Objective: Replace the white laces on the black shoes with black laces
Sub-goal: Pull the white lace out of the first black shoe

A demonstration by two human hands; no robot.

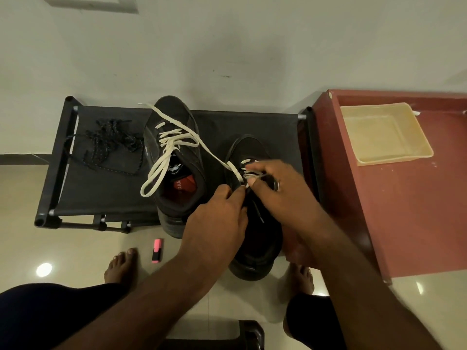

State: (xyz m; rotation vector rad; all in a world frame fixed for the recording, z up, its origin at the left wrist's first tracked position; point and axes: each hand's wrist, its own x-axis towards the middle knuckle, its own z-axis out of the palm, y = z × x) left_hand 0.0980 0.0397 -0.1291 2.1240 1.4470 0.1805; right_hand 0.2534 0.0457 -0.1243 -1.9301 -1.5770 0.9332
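Observation:
Two black shoes stand on a black fabric rack [257, 125]. The left shoe [174, 157] carries a white lace [166, 145] tied in a loose bow. The right shoe [255, 238] has a white lace [214, 154] with one end pulled out and trailing across the left shoe's toe. My left hand [217, 221] rests on the right shoe, its thumb and forefinger pinching the lace at an upper eyelet. My right hand [275, 188] pinches the same lace just above. A tangle of black laces [111, 145] lies on the rack's left part.
A red-brown table [404, 210] stands at the right with a beige tray [384, 132] on it. A pink highlighter [157, 250] lies on the tiled floor by my bare feet [121, 266]. A wall rises behind the rack. A dark stool edge [242, 334] shows at the bottom.

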